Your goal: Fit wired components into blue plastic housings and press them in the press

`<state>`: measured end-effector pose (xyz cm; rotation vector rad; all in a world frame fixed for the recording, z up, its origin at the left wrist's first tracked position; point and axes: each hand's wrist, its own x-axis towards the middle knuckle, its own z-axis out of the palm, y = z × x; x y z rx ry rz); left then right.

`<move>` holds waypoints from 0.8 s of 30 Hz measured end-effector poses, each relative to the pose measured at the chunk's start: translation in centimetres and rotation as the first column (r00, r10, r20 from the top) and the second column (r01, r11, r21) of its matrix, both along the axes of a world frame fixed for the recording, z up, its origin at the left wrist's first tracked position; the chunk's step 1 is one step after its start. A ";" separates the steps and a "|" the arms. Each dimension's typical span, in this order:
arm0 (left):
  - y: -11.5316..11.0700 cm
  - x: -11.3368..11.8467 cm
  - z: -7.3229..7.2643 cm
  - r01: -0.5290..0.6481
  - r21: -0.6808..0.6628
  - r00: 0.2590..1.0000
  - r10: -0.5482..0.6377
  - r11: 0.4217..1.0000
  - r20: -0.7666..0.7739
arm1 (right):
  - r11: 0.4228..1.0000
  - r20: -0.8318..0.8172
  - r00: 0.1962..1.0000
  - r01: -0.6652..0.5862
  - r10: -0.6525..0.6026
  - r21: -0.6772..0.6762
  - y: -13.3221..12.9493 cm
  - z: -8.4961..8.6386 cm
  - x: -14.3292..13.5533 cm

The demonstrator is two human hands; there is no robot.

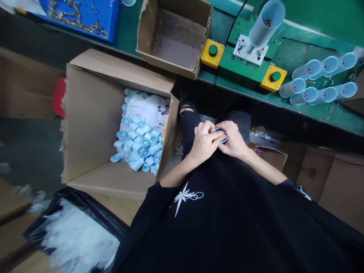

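Above my lap, both hands meet at a round light-blue plastic cup (223, 140), of which only the rim and dark opening show. My right hand (232, 139) is closed around its far side. My left hand (205, 141) is closed against the near side, its fingers reaching over the opening. Whatever lies inside the cup is hidden by these fingers. To the left, a large open cardboard box (91, 121) contains a heap of similar light-blue cups (139, 144) and a white sheet (146, 108).
Along the green bench (327, 117) stand a fixture holding a tall blue cup (269, 24), two yellow button boxes (212, 53), several upright cups (309, 94) with coppery pieces inside, a cardboard tray (176, 38) and a blue tray (112, 22) of metal parts. A black bag (93, 212) lies lower left.
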<state>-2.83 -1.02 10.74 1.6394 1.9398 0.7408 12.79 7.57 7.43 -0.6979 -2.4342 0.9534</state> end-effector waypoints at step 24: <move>-0.5 -0.5 0.0 0.019 0.085 0.994 -0.028 0.996 0.110 | 0.993 -0.076 0.991 0.101 -0.106 -0.064 -1.7 -0.5 -0.8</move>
